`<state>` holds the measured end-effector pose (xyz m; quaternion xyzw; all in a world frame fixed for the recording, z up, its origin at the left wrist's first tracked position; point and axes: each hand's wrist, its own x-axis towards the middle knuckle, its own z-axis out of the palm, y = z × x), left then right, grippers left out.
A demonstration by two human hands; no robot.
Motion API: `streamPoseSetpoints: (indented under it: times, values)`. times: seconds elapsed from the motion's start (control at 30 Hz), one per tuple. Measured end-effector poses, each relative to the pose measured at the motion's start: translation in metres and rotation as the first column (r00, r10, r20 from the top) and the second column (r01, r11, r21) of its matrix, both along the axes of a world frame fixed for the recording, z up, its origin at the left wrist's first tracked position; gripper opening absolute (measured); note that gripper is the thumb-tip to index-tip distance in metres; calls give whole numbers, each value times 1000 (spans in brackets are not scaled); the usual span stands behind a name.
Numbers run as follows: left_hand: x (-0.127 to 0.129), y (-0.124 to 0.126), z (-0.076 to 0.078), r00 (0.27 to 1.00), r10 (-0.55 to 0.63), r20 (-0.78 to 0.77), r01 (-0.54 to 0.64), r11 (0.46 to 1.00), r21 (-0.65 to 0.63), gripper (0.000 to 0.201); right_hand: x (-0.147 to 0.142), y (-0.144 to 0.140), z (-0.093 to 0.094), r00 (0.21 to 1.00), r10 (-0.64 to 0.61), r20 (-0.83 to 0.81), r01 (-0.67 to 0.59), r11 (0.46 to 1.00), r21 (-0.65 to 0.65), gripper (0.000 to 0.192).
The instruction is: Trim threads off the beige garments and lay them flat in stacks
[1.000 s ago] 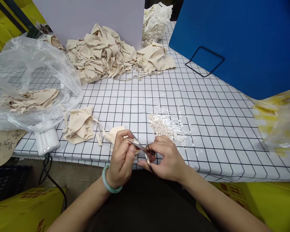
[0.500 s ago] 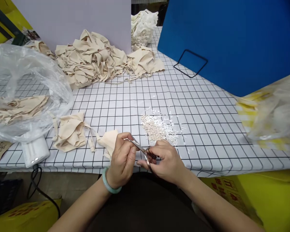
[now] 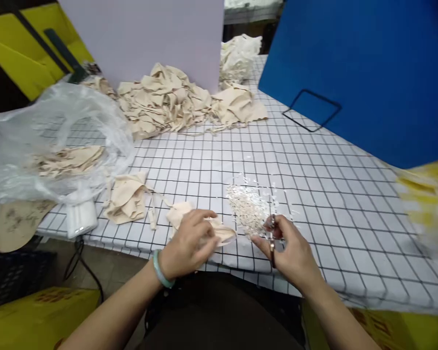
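My left hand (image 3: 188, 243) lies flat on a beige fabric piece (image 3: 219, 233) at lower centre of the frame, fingers spread on it, pinning it to the counter (image 3: 314, 165) near its front edge. My right hand (image 3: 290, 248) has its grip wrapped round small scissors (image 3: 272, 240), blades pointing up toward the heap of white snippets (image 3: 250, 209) just above it (blades blurred, can't tell if they're apart).

Progress, judging by how things lie:
- Snippet heap at centre is sizeable, so I'd say plenty of trimming is done.
- Clear plastic bag (image 3: 54, 141) at left holds some beige pieces; probably the finished ones.
- One more beige piece with straps (image 3: 127, 199) lies loose, left of my left hand.
- Big pile of beige fabric (image 3: 175, 99) at upper centre looks untouched, with a white pile (image 3: 239, 61) behind it. Most of the work is likely still ahead.
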<state>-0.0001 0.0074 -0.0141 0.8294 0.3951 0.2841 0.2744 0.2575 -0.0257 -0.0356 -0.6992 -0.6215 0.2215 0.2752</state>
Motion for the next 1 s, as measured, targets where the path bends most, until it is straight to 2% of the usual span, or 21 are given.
streamPoseSetpoints:
  times: [0.07,0.1,0.17,0.23,0.33,0.43,0.5,0.57,0.67,0.73,0.8,0.87,0.9,0.93,0.97,1.0]
  values:
    - [-34,13,-1,981,171,-91,-161,981,110,19,-5,2,2,999,6,-36,-6,1000,6,48]
    - [-50,21,-3,958,228,-172,-201,966,162,27,-11,2,3,998,13,-64,-13,1000,12,46]
    - [-78,39,-12,915,217,-341,-158,969,193,36,-28,4,7,988,43,-148,-41,999,12,42]
    - [-92,54,-20,904,121,-409,-57,984,167,26,-52,6,11,954,105,-280,-115,993,-17,38]
    - [-89,62,-20,954,35,-299,7,990,138,14,-98,13,10,835,192,-516,-252,966,-49,33]
    - [-77,51,2,984,139,-110,-127,986,109,13,-139,25,2,747,215,-629,-305,952,-37,30]
    - [-74,39,23,968,251,-21,-251,968,-4,10,-157,35,-3,743,211,-636,-311,949,-48,23]
    - [-77,26,43,947,322,8,-314,928,-202,6,-164,47,-4,732,208,-649,-323,944,-62,18]
    - [-90,14,60,956,294,-13,-255,805,-536,8,-157,67,8,634,259,-728,-402,915,-25,21]
    - [-98,9,64,978,206,17,-135,697,-704,16,-149,82,23,536,328,-778,-518,855,3,21]
    - [-101,7,63,981,145,125,12,607,-794,23,-143,98,39,438,398,-806,-693,721,-21,19]
    - [-100,4,60,952,173,251,110,573,-812,24,-142,113,50,376,445,-813,-827,556,-79,18]
    - [-98,3,58,931,209,300,134,570,-811,23,-142,118,52,384,462,-800,-846,522,-104,17]
    - [-95,2,56,909,252,333,139,569,-810,22,-144,122,51,423,479,-769,-829,546,-116,18]
    - [-92,1,54,887,298,353,132,569,-812,22,-144,123,48,492,486,-722,-773,626,-105,19]
    - [-90,0,51,865,343,366,122,565,-816,22,-145,121,44,574,473,-669,-679,731,-66,20]
